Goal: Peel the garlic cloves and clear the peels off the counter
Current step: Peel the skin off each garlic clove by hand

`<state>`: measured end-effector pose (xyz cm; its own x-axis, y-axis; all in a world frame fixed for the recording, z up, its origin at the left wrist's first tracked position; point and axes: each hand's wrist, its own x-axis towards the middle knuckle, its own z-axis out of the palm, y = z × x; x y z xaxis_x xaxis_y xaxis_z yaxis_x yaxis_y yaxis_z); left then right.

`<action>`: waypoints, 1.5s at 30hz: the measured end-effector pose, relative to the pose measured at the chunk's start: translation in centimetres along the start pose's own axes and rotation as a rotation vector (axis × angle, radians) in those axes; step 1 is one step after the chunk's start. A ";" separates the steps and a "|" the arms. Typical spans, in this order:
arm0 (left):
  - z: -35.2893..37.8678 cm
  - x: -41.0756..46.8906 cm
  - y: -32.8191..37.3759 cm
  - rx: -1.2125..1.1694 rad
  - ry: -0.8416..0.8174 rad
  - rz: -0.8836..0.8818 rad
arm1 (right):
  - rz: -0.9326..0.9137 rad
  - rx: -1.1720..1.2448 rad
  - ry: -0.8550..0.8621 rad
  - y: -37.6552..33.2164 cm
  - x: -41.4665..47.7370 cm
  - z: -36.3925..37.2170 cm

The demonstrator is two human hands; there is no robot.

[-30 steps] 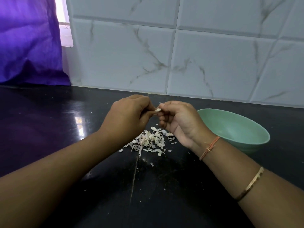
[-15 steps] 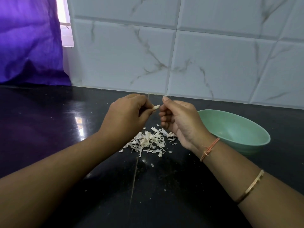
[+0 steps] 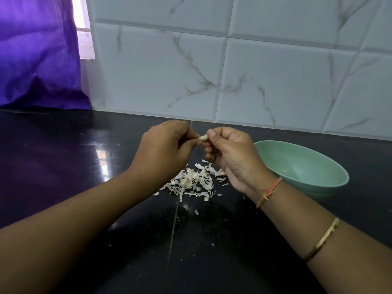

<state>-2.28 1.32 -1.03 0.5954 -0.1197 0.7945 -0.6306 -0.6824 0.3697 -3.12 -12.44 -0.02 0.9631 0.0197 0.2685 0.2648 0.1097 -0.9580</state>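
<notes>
In the head view, the garlic clove (image 3: 203, 137) is held in the air between the two hands, above the black counter (image 3: 63, 166) and at about 12 o'clock from the pile of peels (image 3: 193, 183). The left hand (image 3: 163, 151) pinches the clove's near end between thumb and curled fingers. The right hand (image 3: 231, 153), fingers also curled, nips the other end with thumb and forefinger, seemingly to pick at the skin. Whether any skin is left on the clove is too small to tell. The clove looks tiny, light and firm, probably slick once bare, so a fingertip pinch at its ends should suit it, with a nail lifting the skin at the tip. The peels look papery and nearly weightless and would likely scatter if brushed quickly, so they are best gathered with a cupped palm. A green bowl (image 3: 331, 164) sits at 3 o'clock from the pile, just beside the right wrist.
</notes>
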 end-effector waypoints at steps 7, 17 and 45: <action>0.1 -0.1 0.2 -0.086 -0.003 -0.028 | 0.101 0.044 0.008 -0.2 0.0 0.2; 0.5 0.1 0.3 -0.633 -0.078 -0.392 | -0.014 -0.186 0.084 0.4 0.0 -0.3; 0.7 0.4 0.5 -0.832 -0.133 -0.496 | -0.237 -0.275 0.052 0.1 0.4 -0.4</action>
<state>-2.00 0.45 -0.89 0.9068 -0.0716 0.4154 -0.4132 0.0439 0.9096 -2.65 -12.84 -0.03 0.8729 -0.0258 0.4873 0.4769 -0.1660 -0.8631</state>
